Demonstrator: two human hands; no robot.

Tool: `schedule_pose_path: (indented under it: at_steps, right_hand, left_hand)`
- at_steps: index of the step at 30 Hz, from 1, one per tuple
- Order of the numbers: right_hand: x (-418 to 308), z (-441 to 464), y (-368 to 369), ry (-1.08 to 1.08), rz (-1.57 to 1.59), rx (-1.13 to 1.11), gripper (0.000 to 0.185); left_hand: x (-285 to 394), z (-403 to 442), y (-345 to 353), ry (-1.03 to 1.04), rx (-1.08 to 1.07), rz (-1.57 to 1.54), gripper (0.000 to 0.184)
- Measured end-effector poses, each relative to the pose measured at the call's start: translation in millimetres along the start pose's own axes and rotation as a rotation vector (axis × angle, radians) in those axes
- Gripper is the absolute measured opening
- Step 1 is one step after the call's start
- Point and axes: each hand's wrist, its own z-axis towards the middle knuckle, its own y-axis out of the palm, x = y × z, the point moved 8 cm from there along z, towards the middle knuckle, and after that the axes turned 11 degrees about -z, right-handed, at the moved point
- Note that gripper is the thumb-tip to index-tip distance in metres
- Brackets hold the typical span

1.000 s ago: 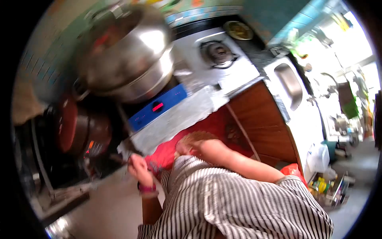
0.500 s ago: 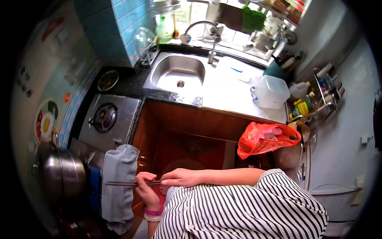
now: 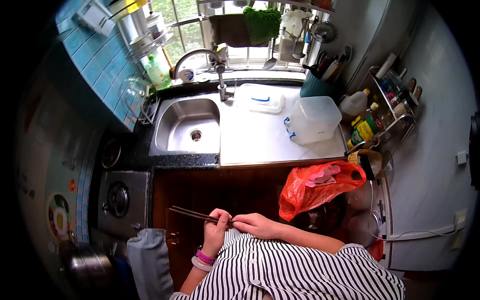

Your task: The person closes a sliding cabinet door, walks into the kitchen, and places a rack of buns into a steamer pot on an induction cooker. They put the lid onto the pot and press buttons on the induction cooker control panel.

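Observation:
A pair of dark chopsticks point(image 3: 192, 213) lies across my hands at waist height, in front of the striped shirt. My left hand point(image 3: 217, 226), with a purple band and a pale bangle at its wrist, is closed around them near their right end. My right hand point(image 3: 254, 225) touches that same end, its fingers bent and pressed together on it. The tips stick out to the left, angled slightly upward in the view. Both hands are close together, almost touching.
Ahead are a steel sink point(image 3: 187, 125), a clear plastic container point(image 3: 314, 120) and its lid point(image 3: 260, 98). A gas stove point(image 3: 122, 200), a grey cloth point(image 3: 150, 260) and a steel pot point(image 3: 89, 262) stand left. A red plastic bag point(image 3: 315, 187) hangs right, below bottles point(image 3: 367, 130).
The view has swung toward the window and right. My left hand has come closer to my right, and the chopsticks now point away from the grey cloth, tilted more upward.

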Motion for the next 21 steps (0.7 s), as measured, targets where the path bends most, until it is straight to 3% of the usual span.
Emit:
schedule_pose_path:
  at_steps: [3, 8, 10, 12, 16, 18, 20, 21]
  right_hand:
    - [10, 9, -32, -0.031, -0.029, 0.109, 0.026]
    - [63, 21, -131, 0.137, 0.077, 0.695, 0.029]
    - [111, 4, -163, 0.408, 0.570, 0.961, 0.035]
    - [155, -16, -187, 0.399, 0.852, 1.226, 0.038]
    - [193, -51, -213, 0.417, 0.940, 1.404, 0.045]
    - [218, -55, -215, 0.468, 0.982, 1.393, 0.050]
    - [237, -51, -222, 0.553, 1.066, 1.430, 0.050]
    - [252, -50, -228, 0.573, 1.078, 1.429, 0.049]
  left_hand:
    - [13, 32, 23, -0.050, -0.139, 0.083, 0.010]
    - [17, 123, 9, -0.134, -0.331, 0.261, 0.024]
    - [27, 167, -1, -0.195, -0.294, 0.350, 0.023]
    - [28, 214, -6, -0.268, -0.341, 0.316, 0.023]
    - [23, 300, 17, -0.355, -0.390, 0.296, 0.026]
    - [7, 359, 29, -0.180, -0.440, 0.450, 0.032]
    - [-13, 431, 31, 0.174, -0.411, 0.779, 0.045]
    - [-19, 462, 36, 0.178, -0.353, 0.819, 0.048]
